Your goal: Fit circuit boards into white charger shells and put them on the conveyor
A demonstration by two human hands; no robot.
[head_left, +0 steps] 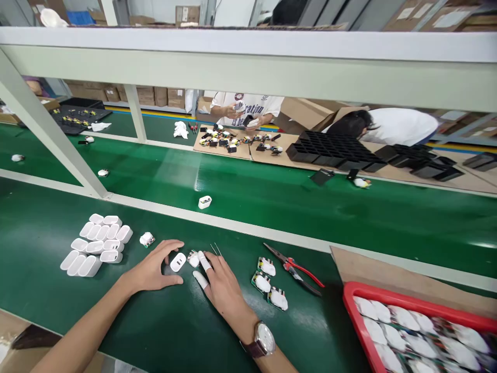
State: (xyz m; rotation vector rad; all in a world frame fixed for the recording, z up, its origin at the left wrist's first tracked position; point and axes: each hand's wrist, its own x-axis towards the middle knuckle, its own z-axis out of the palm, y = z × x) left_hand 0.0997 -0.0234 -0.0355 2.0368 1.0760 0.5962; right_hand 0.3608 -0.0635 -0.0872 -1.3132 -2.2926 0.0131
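My left hand (pixel 155 267) curves around a white charger housing (pixel 178 262) with two slots in its end. Its thumb and index finger are apart, with a gap to the housing. White finger covers sit on the thumb and index finger of my right hand (pixel 221 280), and the index fingertip is at a small circuit board (pixel 193 258) with a white top. Two thin metal prongs, apparently tweezers (pixel 216 249), stick out from under the right fingers; their grip is mostly hidden. Further left are grouped white housings (pixel 94 247) and one more board (pixel 146 239).
Red-handled pliers (pixel 297 267) lie beyond three boards (pixel 263 283) on the right. A red tray (pixel 351 311) holds many white-topped boards. Behind a pale rail, a green belt (pixel 248 189) carries a housing (pixel 204 202). Two people work across it, near black cases (pixel 334 147).
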